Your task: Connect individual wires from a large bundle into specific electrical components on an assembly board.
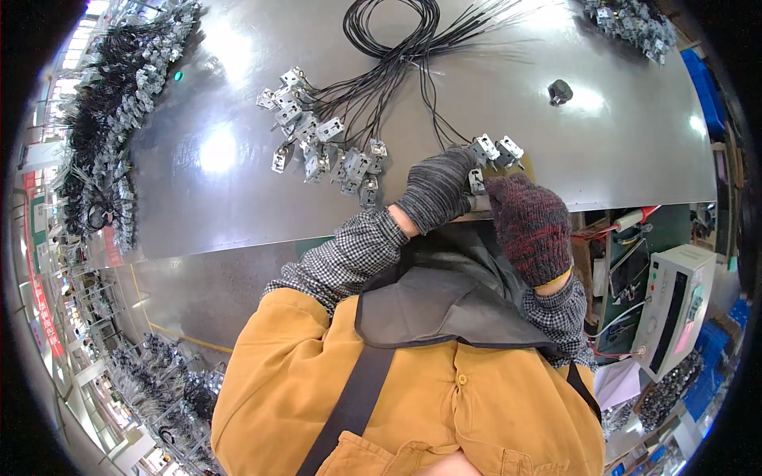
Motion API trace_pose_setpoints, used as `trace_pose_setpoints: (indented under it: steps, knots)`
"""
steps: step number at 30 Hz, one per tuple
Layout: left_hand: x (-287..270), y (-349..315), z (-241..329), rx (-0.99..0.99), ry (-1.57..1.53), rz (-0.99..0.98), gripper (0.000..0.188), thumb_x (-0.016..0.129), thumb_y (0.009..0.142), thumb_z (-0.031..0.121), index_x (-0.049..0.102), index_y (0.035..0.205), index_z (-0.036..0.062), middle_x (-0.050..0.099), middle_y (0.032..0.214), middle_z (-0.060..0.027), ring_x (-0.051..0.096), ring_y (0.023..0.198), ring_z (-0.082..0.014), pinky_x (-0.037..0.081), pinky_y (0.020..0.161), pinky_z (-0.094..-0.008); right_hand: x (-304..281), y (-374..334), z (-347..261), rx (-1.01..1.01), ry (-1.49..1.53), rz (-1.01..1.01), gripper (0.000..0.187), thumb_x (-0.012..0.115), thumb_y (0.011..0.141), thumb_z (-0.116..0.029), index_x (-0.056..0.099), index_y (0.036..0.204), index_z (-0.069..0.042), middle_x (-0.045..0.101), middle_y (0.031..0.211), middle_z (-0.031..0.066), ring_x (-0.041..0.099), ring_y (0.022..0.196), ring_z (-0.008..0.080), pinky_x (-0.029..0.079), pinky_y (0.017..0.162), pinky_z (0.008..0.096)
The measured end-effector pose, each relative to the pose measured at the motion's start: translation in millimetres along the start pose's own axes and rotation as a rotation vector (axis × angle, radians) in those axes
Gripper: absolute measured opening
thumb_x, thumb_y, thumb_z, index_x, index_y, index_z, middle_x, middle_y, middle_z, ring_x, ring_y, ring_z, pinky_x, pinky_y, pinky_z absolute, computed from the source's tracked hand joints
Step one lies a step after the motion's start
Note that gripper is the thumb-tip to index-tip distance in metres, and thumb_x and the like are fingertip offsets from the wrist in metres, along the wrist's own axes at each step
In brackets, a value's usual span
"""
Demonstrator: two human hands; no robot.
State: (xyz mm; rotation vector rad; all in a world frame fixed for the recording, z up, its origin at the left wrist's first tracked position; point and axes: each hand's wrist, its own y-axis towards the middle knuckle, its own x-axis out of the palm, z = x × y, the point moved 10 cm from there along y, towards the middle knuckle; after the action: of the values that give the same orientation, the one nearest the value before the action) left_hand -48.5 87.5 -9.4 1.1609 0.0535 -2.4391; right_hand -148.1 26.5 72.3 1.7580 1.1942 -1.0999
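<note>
My left hand (438, 190), in a dark grey knitted glove, is closed at the table's near edge. Its fingers curl against a small silver metal part (476, 181) with dark slots. Just beyond lie two similar metal parts (497, 151), beside black cables running from the bundle. To the right, my right hand (530, 226) wears a dark red and black glove and is closed like a fist. Whatever sits between its fingers is hidden. A bundle of black cables (389, 55) lies coiled farther back, with several silver metal parts (317, 131) on its ends, left of my hands.
The shiny metal table (254, 182) carries a long heap of cabled parts (127, 111) at left and another heap (635, 28) at far right. A small dark lump (559, 93) lies right of the cables. Below the table's right side stands a pale box-shaped device (675, 305) with wires.
</note>
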Motion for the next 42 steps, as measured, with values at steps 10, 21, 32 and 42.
trace_pose_setpoints:
  steps: [10,21,32,42]
  knots:
    - [8.6,0.8,-4.3,0.008,0.035,-0.013,0.061,0.091,0.066,0.026,0.065,0.117,0.0061,0.069,0.110,-0.0170,0.069,0.103,-0.0383,0.057,0.087,-0.0466,0.4,-2.7,2.0,0.038,0.050,0.020,0.016,0.066,0.094,-0.010,0.074,0.108,-0.009,0.072,0.095,0.0171,0.072,0.087,0.0379,0.057,0.077,0.0467]
    - [2.0,5.2,-1.3,-0.020,-0.012,-0.037,0.070,0.092,0.073,0.045,0.065,0.124,0.0052,0.068,0.114,-0.0197,0.070,0.102,-0.0377,0.057,0.087,-0.0445,6.1,-4.3,8.6,0.027,0.099,0.067,0.016,0.067,0.095,-0.011,0.074,0.109,-0.008,0.073,0.100,0.0173,0.072,0.088,0.0383,0.058,0.079,0.0456]
    - [-91.1,-16.4,-57.2,-0.139,0.674,-0.094,0.049,0.080,0.081,0.035,0.067,0.119,0.0064,0.070,0.101,-0.0180,0.071,0.092,-0.0361,0.056,0.081,-0.0476,52.4,-13.7,-4.9,0.130,0.945,-0.183,0.025,0.071,0.095,-0.003,0.073,0.120,-0.005,0.076,0.110,0.0178,0.074,0.100,0.0336,0.058,0.087,0.0386]
    - [-96.0,-12.2,-44.4,-0.092,0.348,-0.124,0.026,0.076,0.086,0.015,0.066,0.109,0.0094,0.071,0.096,-0.0137,0.073,0.087,-0.0339,0.058,0.078,-0.0453,71.7,-3.1,1.2,0.074,0.512,-0.086,0.029,0.065,0.101,-0.014,0.071,0.129,-0.009,0.073,0.116,0.0206,0.072,0.105,0.0387,0.058,0.089,0.0439]
